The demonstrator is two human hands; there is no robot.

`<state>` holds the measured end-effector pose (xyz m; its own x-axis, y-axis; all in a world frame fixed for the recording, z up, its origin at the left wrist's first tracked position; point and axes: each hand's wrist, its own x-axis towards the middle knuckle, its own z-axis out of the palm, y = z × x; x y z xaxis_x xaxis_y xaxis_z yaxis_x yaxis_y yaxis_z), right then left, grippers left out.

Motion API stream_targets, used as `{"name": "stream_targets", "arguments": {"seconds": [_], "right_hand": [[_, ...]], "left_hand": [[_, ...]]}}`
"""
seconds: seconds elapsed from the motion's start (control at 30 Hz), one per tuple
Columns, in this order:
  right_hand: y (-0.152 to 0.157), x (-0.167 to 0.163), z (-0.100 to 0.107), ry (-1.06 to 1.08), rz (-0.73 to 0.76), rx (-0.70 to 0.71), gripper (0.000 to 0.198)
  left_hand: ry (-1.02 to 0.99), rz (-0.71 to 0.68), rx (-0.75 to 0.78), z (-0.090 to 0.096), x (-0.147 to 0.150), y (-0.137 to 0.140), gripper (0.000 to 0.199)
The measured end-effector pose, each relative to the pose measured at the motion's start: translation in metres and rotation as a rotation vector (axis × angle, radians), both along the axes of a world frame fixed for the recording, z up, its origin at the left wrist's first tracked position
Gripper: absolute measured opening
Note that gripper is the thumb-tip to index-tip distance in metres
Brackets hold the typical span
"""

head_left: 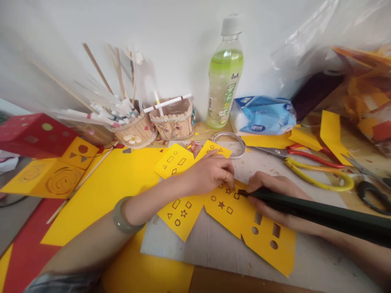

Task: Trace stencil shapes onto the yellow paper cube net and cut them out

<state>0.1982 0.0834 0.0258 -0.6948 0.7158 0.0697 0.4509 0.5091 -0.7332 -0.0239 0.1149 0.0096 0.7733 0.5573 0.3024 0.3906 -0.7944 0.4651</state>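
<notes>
A yellow card cutout [220,212] with drawn stars, squares and hexagons lies across a grey board [195,240]. Its lower right panel has several holes cut through it. My left hand [210,173], fingers bent and closed, presses on the card and holds it down; a bracelet is on the wrist. In the grip of my right hand [275,195] is a long dark tool [324,211] that looks like a craft knife. Its narrow tip touches the card beside a drawn square, close to my left fingertips. The blade itself cannot be made out.
Behind stand a green drink bottle [225,81], a blue tissue pack [264,116] and decorated pen pots [174,122]. Yellow-handled scissors [317,177] and black-handled scissors [374,197] lie right. A tape roll [229,144] is beyond my left hand. A red box [36,136] sits left.
</notes>
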Motion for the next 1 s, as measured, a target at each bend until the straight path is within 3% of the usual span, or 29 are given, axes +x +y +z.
{"name": "stream_targets", "arguments": {"seconds": [0.33, 0.67, 0.87, 0.93, 1.0], "right_hand": [[0.002, -0.006, 0.006, 0.019, 0.017, 0.151, 0.01], [-0.004, 0.0, 0.001, -0.029, -0.073, 0.02, 0.006], [-0.001, -0.005, 0.013, 0.014, 0.027, 0.175, 0.009], [-0.002, -0.004, 0.021, 0.044, -0.026, 0.229, 0.008], [-0.003, -0.001, 0.028, 0.089, -0.207, 0.244, 0.002]], "left_hand": [[-0.036, -0.014, 0.02, -0.005, -0.001, 0.001, 0.034], [0.036, 0.003, 0.017, 0.001, 0.0, 0.001, 0.035], [0.112, 0.043, 0.082, 0.013, 0.0, -0.007, 0.032], [0.176, 0.091, 0.143, 0.021, 0.0, -0.01, 0.031], [0.204, 0.18, 0.155, 0.028, 0.001, -0.012, 0.029]]}}
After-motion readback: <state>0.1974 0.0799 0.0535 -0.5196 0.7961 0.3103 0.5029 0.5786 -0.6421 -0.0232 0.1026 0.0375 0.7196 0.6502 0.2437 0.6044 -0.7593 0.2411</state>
